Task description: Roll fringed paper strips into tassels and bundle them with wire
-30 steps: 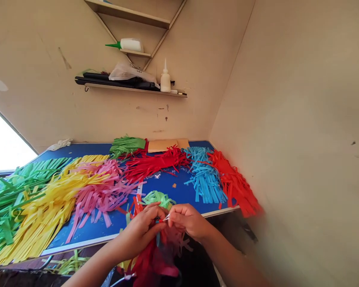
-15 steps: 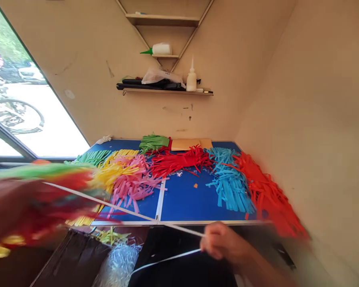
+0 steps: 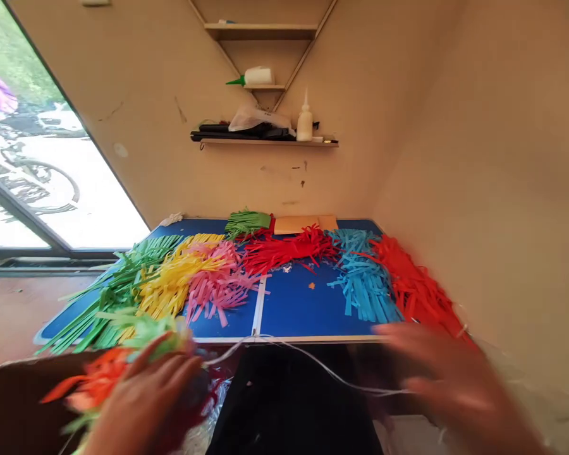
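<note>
My left hand (image 3: pixel 149 385) is closed around a bundle of fringed paper (image 3: pixel 102 379) in orange, pale green and dark red at the lower left. A thin white string (image 3: pixel 322 366) runs slack from that bundle across to the right. Near the string's right end is my right hand (image 3: pixel 446 373), blurred by motion, with its fingers apart beside the table's front right corner. Whether the string touches its fingers is unclear. Fringed paper in green (image 3: pixel 109 303), yellow (image 3: pixel 165 284), pink (image 3: pixel 218 284), red (image 3: pixel 289 251), blue (image 3: pixel 367 284) and orange-red (image 3: pixel 420 284) lies on the blue table (image 3: pixel 303 309).
A wall shelf (image 3: pixel 265 143) holds a white bottle (image 3: pixel 305 123), black items and a plastic bag. Higher up lies a bottle with a green tip (image 3: pixel 258 76). Orange sheets (image 3: pixel 296 225) are at the table's back. Below the left side stands a brown box (image 3: pixel 23 392).
My left hand and its bundle have moved right, uncovering the green fringes. My right hand has moved right and its fingers have spread. The string has gone from taut to slack.
</note>
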`<state>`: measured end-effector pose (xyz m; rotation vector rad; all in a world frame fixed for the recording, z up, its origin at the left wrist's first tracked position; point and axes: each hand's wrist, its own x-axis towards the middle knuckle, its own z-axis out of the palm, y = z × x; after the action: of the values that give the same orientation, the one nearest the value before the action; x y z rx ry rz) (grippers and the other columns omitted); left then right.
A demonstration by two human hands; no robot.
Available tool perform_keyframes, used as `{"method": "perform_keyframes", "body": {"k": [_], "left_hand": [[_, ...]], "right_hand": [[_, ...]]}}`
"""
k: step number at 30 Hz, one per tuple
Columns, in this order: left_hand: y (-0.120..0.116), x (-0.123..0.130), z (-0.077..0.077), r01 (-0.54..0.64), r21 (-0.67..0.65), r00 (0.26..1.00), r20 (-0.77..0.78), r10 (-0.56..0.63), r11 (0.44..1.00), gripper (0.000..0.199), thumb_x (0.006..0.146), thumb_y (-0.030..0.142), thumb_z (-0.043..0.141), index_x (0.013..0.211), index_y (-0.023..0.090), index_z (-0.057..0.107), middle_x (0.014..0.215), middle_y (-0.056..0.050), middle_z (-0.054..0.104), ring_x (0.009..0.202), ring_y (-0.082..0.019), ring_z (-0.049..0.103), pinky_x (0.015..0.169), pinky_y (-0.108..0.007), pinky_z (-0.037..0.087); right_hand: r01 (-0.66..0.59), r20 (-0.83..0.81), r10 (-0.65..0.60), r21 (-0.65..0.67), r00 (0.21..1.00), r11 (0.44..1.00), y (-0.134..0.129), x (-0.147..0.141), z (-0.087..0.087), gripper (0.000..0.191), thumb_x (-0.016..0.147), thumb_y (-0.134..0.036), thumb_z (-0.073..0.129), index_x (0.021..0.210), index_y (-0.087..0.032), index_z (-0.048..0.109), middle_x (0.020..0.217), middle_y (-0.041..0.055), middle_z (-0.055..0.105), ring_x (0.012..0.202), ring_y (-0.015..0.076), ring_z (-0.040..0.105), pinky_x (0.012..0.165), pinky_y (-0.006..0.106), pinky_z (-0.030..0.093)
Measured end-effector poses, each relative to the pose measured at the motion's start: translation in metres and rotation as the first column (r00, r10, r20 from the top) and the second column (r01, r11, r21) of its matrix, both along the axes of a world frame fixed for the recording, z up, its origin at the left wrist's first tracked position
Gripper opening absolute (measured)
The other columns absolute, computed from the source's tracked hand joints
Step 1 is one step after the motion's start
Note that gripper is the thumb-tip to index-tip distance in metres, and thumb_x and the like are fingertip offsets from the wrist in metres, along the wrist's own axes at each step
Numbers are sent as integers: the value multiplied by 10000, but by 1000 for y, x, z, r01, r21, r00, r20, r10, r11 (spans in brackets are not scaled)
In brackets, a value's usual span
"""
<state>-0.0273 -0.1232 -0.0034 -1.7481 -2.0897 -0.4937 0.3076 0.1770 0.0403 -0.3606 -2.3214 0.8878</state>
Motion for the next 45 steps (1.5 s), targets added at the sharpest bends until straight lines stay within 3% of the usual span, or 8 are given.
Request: {"method": "perform_keyframes", "body": {"k": [3, 7, 17, 27, 30, 35, 41, 45], "left_hand": [[54, 22, 6, 198, 17, 971, -142, -194, 980, 264, 900, 154, 456, 1035, 279, 646, 892, 55, 750, 842, -138, 709, 1190, -349, 252], [98, 38, 21, 351, 47, 922, -192, -337, 935, 182, 920, 181, 480, 1002, 252, 627, 834, 60, 738, 760, -98, 707, 1168, -274, 287], [134, 38, -10, 176, 191, 882, 404, -241, 966, 411, 780, 533, 697, 1058, 248, 594, 890, -23, 747, 823, -205, 717, 709, -296, 594], [166, 52, -2, 306, 120, 646, 703, -299, 944, 204, 839, 406, 570, 781, 227, 649, 772, -5, 716, 769, -189, 686, 1010, -420, 496], [171, 55, 0, 192, 141, 629, 742, -232, 971, 246, 848, 431, 525, 840, 225, 659, 759, -9, 714, 703, -179, 677, 729, -303, 569], [187, 63, -1, -80, 193, 589, 801, -110, 978, 245, 790, 397, 536, 949, 217, 583, 666, 30, 667, 578, -160, 630, 603, -285, 528], [206, 67, -24, 10, 231, 183, 956, -229, 973, 747, 681, 452, 742, 1313, 219, 420, 1074, -62, 674, 901, -219, 698, 811, -363, 561], [207, 78, -60, -43, 280, -116, 952, -283, 959, 1064, 564, 589, 822, 1428, 232, 313, 1321, -158, 597, 1176, -332, 616, 983, -458, 509]], "right_hand": [[-361, 75, 355, 84, 932, 929, -56, -105, -7, 631, 879, -378, 663, 1451, -200, 466, 1442, 142, 513, 1299, 294, 493, 1084, 408, 396], [-434, 163, 425, 23, 890, 900, -55, -171, -16, 416, 888, -269, 632, 1291, -169, 612, 1114, 102, 715, 998, 224, 648, 872, 279, 473], [-389, 106, 427, -262, 898, 883, -18, -134, 0, 341, 953, -344, 520, 730, -167, 707, 723, 11, 673, 711, 135, 602, 657, 220, 403], [-226, -211, 155, -374, 965, 900, -14, -128, -20, 494, 960, -521, 491, 666, -175, 686, 728, 23, 585, 737, 150, 553, 729, 269, 426], [-125, -205, 33, -452, 978, 883, -20, -134, -38, 366, 838, -543, 657, 870, -183, 713, 906, 55, 657, 867, 198, 606, 816, 308, 465], [-47, 107, 114, -489, 988, 871, -38, -148, -73, 997, 436, -380, 938, 1336, -266, 525, 1262, 74, 635, 1146, 330, 587, 968, 425, 454], [-110, -132, 30, -657, 991, 745, -29, -161, -90, 388, 677, -397, 816, 999, -220, 691, 959, 23, 718, 903, 253, 662, 828, 364, 513], [-161, -278, -101, -775, 955, 612, -16, -165, -85, 401, 640, -410, 833, 948, -197, 691, 852, 20, 706, 791, 216, 648, 770, 338, 523]]}}
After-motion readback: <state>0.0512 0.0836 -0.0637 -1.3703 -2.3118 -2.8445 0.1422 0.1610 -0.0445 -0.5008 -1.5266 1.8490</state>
